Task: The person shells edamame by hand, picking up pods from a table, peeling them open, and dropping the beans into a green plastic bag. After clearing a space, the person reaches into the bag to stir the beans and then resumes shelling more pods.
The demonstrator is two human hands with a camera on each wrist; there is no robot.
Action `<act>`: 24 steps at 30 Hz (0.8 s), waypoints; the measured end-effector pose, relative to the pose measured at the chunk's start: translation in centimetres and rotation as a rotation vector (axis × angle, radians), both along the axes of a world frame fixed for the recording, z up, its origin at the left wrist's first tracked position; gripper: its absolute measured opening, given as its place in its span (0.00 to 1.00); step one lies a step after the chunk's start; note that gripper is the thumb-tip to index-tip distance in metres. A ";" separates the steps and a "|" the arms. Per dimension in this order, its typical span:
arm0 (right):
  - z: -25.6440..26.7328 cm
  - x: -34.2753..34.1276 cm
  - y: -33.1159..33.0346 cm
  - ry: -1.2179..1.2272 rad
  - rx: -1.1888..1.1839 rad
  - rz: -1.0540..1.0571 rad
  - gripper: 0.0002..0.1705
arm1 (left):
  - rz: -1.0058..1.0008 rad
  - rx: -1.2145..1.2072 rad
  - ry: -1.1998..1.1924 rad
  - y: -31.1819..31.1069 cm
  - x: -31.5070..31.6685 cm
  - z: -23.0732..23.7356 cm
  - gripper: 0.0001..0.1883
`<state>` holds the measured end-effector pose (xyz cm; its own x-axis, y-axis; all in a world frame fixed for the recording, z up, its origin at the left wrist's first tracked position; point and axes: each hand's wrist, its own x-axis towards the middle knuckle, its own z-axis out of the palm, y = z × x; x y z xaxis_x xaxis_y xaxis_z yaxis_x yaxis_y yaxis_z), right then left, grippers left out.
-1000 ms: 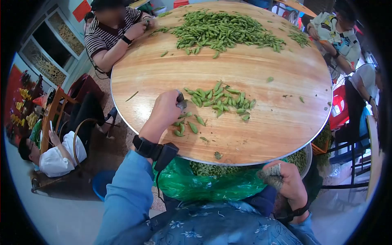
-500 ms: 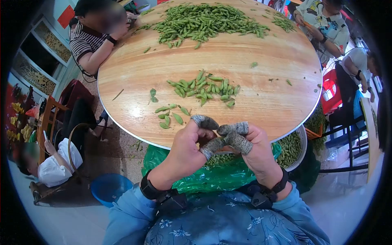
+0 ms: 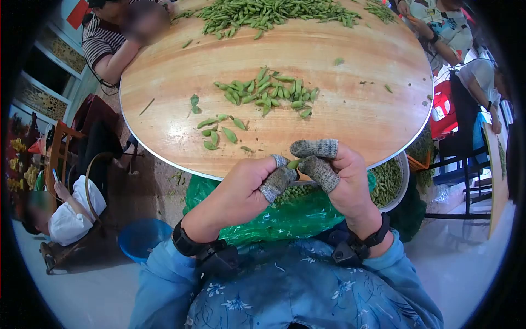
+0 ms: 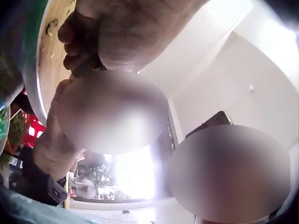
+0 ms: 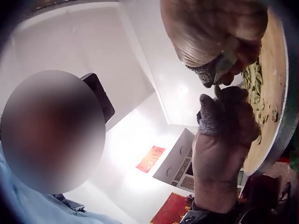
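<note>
In the head view, my left hand point(image 3: 241, 183) and right hand point(image 3: 348, 181) meet at the near edge of the round table. Grey knitted finger covers sit on the thumbs and forefingers. My left thumb and forefinger pinch a small green soybean pod point(image 3: 294, 164); its tip also shows in the right wrist view point(image 5: 217, 92). The right thumb is at the pod's other end, and something pale green point(image 5: 227, 60) lies in the right hand's curled fingers. Ahead lies a small group of soybean pods point(image 3: 268, 92), with several loose pods point(image 3: 228, 134) nearer me.
A large pod heap point(image 3: 274, 13) covers the far side of the wooden table point(image 3: 350, 109). Below the near edge are a green plastic bag point(image 3: 257, 222) with shelled beans and a white basket point(image 3: 402, 183) of pods. A blue basin point(image 3: 143, 238) stands left. Other people sit around.
My left hand came back from the pods on the table to meet the right hand, which rose from beside the bag. A pod now shows between them. The head view has shifted slightly.
</note>
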<state>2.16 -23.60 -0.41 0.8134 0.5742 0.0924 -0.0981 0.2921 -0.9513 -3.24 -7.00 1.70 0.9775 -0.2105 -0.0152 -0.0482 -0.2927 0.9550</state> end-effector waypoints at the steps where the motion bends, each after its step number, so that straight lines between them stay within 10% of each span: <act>1: -0.1 0.0 0.0 0.006 -0.006 0.004 0.11 | 0.032 0.025 -0.021 0.0 0.0 -0.2 0.05; 6: -0.2 -0.2 0.2 -0.080 -0.112 -0.046 0.13 | 0.083 -0.047 0.143 0.3 0.0 -0.7 0.04; 11: -0.9 -0.1 -0.3 0.036 -0.125 -0.004 0.12 | 0.204 0.531 -0.559 0.5 -0.4 -1.9 0.09; 21: -1.4 -0.6 -0.6 0.284 -0.060 0.071 0.07 | 0.136 0.638 -0.888 0.5 -0.6 -2.8 0.18; 24: -1.3 -0.7 -0.5 0.299 -0.062 0.043 0.06 | 0.122 0.709 -0.899 0.3 -0.7 -2.8 0.06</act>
<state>1.43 -24.14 -1.73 0.7741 0.6060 -0.1833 -0.3872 0.2241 -0.8944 -3.92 -6.65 -1.13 0.7083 -0.3366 0.6205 -0.5627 -0.7999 0.2085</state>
